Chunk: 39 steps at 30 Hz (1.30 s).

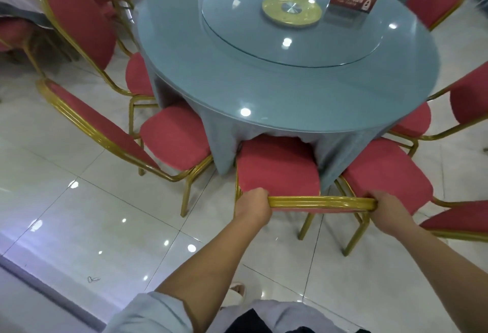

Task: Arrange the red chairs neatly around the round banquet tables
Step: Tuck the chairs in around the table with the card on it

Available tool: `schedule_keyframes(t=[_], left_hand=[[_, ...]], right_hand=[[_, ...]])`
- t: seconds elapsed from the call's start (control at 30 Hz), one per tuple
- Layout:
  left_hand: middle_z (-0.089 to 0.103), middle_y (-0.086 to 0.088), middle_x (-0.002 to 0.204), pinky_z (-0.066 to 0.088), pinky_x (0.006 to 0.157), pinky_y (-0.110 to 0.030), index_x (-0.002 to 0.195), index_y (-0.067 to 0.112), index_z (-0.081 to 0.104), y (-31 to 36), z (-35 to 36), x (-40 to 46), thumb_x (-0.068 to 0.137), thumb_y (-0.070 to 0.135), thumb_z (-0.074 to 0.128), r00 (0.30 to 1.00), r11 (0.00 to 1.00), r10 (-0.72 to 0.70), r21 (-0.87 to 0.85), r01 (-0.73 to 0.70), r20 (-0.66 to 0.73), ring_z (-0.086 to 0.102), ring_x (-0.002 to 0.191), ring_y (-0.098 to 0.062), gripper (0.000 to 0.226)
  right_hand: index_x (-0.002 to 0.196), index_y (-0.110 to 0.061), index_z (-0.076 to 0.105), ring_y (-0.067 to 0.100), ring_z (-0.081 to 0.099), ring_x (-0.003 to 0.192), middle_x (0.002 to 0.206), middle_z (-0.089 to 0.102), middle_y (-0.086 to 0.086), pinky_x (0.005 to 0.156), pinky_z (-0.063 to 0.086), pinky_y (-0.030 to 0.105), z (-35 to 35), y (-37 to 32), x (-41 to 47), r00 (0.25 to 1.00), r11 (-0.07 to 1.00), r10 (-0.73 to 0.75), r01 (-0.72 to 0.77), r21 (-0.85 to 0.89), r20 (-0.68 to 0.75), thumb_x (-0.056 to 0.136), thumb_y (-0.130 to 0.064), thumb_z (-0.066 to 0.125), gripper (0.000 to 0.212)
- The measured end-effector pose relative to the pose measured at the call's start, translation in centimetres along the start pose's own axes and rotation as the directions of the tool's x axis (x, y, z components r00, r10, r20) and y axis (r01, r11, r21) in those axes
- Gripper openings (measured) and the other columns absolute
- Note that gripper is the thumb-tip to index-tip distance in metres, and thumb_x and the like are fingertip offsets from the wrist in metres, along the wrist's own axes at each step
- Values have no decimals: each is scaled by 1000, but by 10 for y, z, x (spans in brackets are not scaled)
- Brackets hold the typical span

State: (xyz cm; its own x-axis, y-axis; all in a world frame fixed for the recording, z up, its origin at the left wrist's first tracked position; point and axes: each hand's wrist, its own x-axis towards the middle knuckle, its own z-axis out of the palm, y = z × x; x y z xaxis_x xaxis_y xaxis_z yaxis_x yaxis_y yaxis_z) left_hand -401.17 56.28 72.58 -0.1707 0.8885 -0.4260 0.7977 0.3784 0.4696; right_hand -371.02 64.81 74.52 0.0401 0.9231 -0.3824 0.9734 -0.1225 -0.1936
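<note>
Bright overhead lighting, glare spots on glossy floor [79, 227] & glass tabletop [264, 82], wide-angle edge distortion, slight blur

Glossy glass tabletop [264, 90], fabric seat [277, 169]

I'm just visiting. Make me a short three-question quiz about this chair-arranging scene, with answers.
1. True or false: both hands grip the same chair's gold back rail.
2. What sits at the centre of the glass turntable?
3. Is the held chair's seat pushed against the tablecloth, or clear of it?

Key:
1. True: left hand and right hand hold the chair.
2. A gold disc.
3. Against the tablecloth.
</note>
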Motion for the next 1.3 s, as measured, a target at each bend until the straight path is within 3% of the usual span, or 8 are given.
schedule_keyframes(t=[0.1, 0.23, 0.33, 0.57, 0.77, 0.93, 1.03, 1.3], left_hand=[[67, -7, 93, 41, 65, -31, 84, 21, 58, 0, -1, 0, 85, 2, 48, 1000, 1000, 6, 3, -6, 3, 63, 92, -31, 22], [58, -1, 82, 42, 65, -31, 84, 22, 57, -2, 0, 3, 84, 6, 49, 1000, 1000, 8, 17, -9, 23, 63, 89, -30, 18], [58, 2, 79, 45, 66, -31, 87, 23, 61, -5, 1, 4, 82, 9, 50, 1000, 999, 21, 29, -22, 24, 62, 84, -28, 19], [64, 2, 77, 57, 70, -41, 82, 28, 60, -21, 8, 16, 79, 10, 56, 992, 996, 82, 32, -86, 92, 63, 77, -25, 19], [56, -3, 130, 45, 94, -34, 148, 23, 39, 16, -3, -12, 79, 25, 75, 992, 995, 95, 30, -97, 79, 53, 119, -26, 78], [47, 3, 139, 29, 114, -45, 149, 31, 35, 119, 25, -56, 80, 36, 70, 931, 917, 361, 196, -346, -47, 42, 132, -23, 77], [42, 3, 145, 22, 119, -41, 146, 29, 42, 198, 61, -76, 83, 33, 67, 854, 852, 513, 170, -494, -86, 34, 139, -22, 68], [30, 4, 154, 20, 118, -28, 151, 32, 31, 350, 184, -101, 83, 35, 63, 791, 819, 559, -17, -573, 249, 23, 143, -16, 75]], right_hand=[[102, -38, 51, 28, 59, 97, 101, 62, 0, 84, 52, 51, -1, -9, -6, 999, 1000, 28, -28, 0, 19, 76, -21, 64, 34], [147, -25, 31, 36, 26, 142, 148, 39, 7, 108, 30, 59, 8, -21, -35, 999, 1000, 9, -7, 30, -44, 74, -43, 75, 87], [154, -31, 15, 34, 1, 150, 163, 13, 1, 114, 18, 63, 16, -17, -48, 1000, 999, -17, 17, 36, -22, 77, -53, 73, 99], [153, -47, -4, 26, -10, 152, 164, -12, -14, 115, 13, 62, 24, 0, -65, 997, 985, -80, 82, 153, -18, 79, -52, 71, 105], [152, -50, 6, 13, 2, 152, 164, -1, -15, 119, 16, 54, 25, 30, -92, 974, 904, -219, 228, 362, -64, 79, -48, 62, 92], [150, -46, 28, 12, 16, 150, 160, 26, -15, 120, 21, 47, 10, 103, -104, 972, 853, -205, 233, 468, -111, 74, -60, 54, 82], [148, -38, 37, 7, 25, 144, 153, 33, -17, 120, 23, 40, -14, 170, -114, 974, 818, -168, 222, 530, -149, 87, -42, 65, 68], [142, -43, 40, 5, 33, 138, 146, 38, -19, 113, 29, 30, -55, 349, -128, 985, 802, -30, 127, 584, -173, 91, -37, 66, 58]])
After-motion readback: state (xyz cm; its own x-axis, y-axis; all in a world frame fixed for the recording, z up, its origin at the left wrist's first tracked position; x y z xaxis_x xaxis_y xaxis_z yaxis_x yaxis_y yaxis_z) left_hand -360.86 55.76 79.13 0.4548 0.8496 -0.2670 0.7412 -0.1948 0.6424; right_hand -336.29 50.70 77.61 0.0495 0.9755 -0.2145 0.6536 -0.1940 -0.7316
